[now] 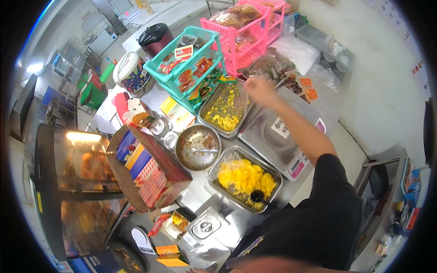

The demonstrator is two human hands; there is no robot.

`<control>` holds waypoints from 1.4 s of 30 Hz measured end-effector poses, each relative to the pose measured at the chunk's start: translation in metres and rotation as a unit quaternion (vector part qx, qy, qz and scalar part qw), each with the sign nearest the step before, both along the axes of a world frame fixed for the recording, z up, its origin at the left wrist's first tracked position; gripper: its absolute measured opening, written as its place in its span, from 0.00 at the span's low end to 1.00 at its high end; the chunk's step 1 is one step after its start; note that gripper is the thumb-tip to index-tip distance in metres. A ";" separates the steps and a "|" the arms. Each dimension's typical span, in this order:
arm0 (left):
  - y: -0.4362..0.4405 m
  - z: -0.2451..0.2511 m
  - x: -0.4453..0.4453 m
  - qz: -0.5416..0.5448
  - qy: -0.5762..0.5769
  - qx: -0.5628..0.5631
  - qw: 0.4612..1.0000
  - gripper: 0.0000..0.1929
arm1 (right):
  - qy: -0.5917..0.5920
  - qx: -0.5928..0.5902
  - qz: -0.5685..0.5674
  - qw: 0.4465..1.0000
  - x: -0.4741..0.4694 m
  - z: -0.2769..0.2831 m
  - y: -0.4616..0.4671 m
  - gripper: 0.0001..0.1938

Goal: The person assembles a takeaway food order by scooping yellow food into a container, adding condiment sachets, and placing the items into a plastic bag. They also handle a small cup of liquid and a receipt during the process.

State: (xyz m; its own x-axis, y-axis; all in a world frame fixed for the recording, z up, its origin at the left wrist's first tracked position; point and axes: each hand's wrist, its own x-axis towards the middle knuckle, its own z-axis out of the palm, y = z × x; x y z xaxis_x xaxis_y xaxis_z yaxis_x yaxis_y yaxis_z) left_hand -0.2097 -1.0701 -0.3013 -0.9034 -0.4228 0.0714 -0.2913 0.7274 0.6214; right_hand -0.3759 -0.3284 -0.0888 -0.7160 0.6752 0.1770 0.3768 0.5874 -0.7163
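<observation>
My right hand (pixel 260 90) is stretched over the far edge of a metal tray (pixel 204 114) of yellow, egg-like crumbles (pixel 227 119). Blur hides its fingertips, and clear plastic film lies beside them. Dark, wrapped pieces of food (pixel 273 65) are just beyond. Nearer to me, a second metal tray (pixel 218 192) contains a bigger yellow heap (pixel 242 175) and a black-ended utensil (pixel 257 196). Left of it stands a round steel bowl (pixel 199 146) with brown residue and a spoon inside. Only a sliver of my left hand (pixel 201 270) shows at the bottom edge.
Under my right forearm is a flat metal-topped unit (pixel 269 136) carrying a card with writing. Teal (pixel 184 68) and pink (pixel 235 44) stacked baskets stand behind. To the left are a cardboard box of packets (pixel 170 160), a lit glass food cabinet (pixel 85 160) and a lidded steel pan (pixel 206 227).
</observation>
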 end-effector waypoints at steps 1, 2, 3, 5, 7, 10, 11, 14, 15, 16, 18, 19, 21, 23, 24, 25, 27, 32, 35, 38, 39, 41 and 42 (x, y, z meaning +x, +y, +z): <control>0.020 -0.005 0.000 -0.002 -0.038 0.000 0.999 0.32 | 0.029 0.037 -0.071 0.996 -0.006 -0.002 0.051 0.10; 0.042 -0.006 -0.001 -0.003 -0.070 -0.002 0.998 0.32 | -0.027 0.037 -0.102 0.994 -0.018 -0.002 0.101 0.12; 0.057 -0.007 -0.002 -0.004 -0.092 0.000 0.996 0.32 | -0.049 0.047 -0.143 0.987 -0.035 -0.001 0.135 0.13; 0.091 -0.001 -0.007 -0.006 -0.130 0.001 0.992 0.32 | -0.115 0.055 -0.195 0.973 -0.070 -0.002 0.190 0.14; 0.117 0.005 -0.011 -0.006 -0.157 0.003 0.988 0.32 | -0.174 0.071 -0.195 0.963 -0.106 0.002 0.224 0.16; 0.143 0.013 -0.015 -0.003 -0.187 0.004 0.982 0.32 | -0.200 0.110 -0.177 0.957 -0.148 -0.006 0.243 0.18; 0.149 0.014 -0.015 -0.003 -0.194 0.003 0.981 0.32 | -0.190 0.120 -0.186 0.956 -0.159 -0.011 0.246 0.19; 0.159 0.015 -0.013 0.004 -0.214 0.002 0.977 0.31 | -0.174 0.165 -0.205 0.949 -0.183 -0.031 0.253 0.20; 0.161 0.015 -0.012 0.005 -0.218 0.001 0.976 0.31 | -0.172 0.191 -0.207 0.944 -0.189 -0.038 0.257 0.21; 0.162 0.015 -0.011 0.008 -0.222 0.000 0.975 0.31 | -0.180 0.214 -0.208 0.937 -0.194 -0.045 0.260 0.22; 0.163 0.017 -0.007 0.012 -0.229 -0.001 0.973 0.31 | -0.162 0.164 -0.212 0.950 -0.203 -0.056 0.270 0.22; 0.164 0.018 -0.004 0.014 -0.231 -0.001 0.973 0.31 | -0.150 0.150 -0.211 0.954 -0.206 -0.060 0.275 0.21; 0.163 0.019 0.000 0.016 -0.235 0.000 0.972 0.31 | -0.068 0.078 -0.188 0.977 -0.206 -0.065 0.284 0.20; 0.161 0.019 0.005 0.021 -0.237 0.002 0.971 0.31 | 0.094 -0.033 -0.135 0.986 -0.200 -0.065 0.289 0.17; 0.160 0.018 0.008 0.026 -0.237 0.005 0.971 0.31 | 0.206 -0.114 -0.093 0.967 -0.193 -0.064 0.290 0.16; 0.158 0.018 0.013 0.028 -0.236 0.007 0.971 0.31 | 0.262 -0.164 -0.077 0.948 -0.185 -0.061 0.289 0.14; 0.151 0.017 0.025 0.031 -0.232 0.012 0.972 0.31 | 0.319 -0.229 -0.074 0.916 -0.157 -0.049 0.282 0.12; 0.108 0.041 0.082 0.042 -0.194 0.022 0.980 0.31 | 0.156 -0.121 -0.023 0.980 -0.048 0.037 0.226 0.13; 0.077 0.058 0.104 0.027 -0.146 0.008 0.989 0.30 | 0.003 0.033 0.108 0.994 0.024 0.114 0.162 0.13; 0.052 0.065 0.105 0.054 -0.152 -0.105 0.981 0.28 | -0.110 0.132 0.304 0.937 0.034 0.159 0.056 0.10; 0.045 0.066 0.098 0.096 -0.147 -0.017 0.984 0.26 | -0.091 0.089 0.387 0.913 0.032 0.168 0.017 0.09; 0.024 0.082 0.095 0.118 -0.048 0.018 0.992 0.25 | -0.101 -0.117 0.472 0.868 -0.015 0.145 -0.079 0.09; 0.014 0.089 0.082 0.109 -0.033 -0.005 0.993 0.24 | -0.099 -0.144 0.527 0.831 -0.027 0.131 -0.124 0.10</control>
State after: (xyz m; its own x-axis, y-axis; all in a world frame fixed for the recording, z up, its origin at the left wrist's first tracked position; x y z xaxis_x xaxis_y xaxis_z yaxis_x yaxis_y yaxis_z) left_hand -0.1282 -1.0565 -0.2120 -0.7935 -0.6082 0.0200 -0.4827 0.6490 0.5880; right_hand -0.4025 -0.4526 0.0422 -0.9326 -0.3530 -0.0754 -0.1114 0.4802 -0.8701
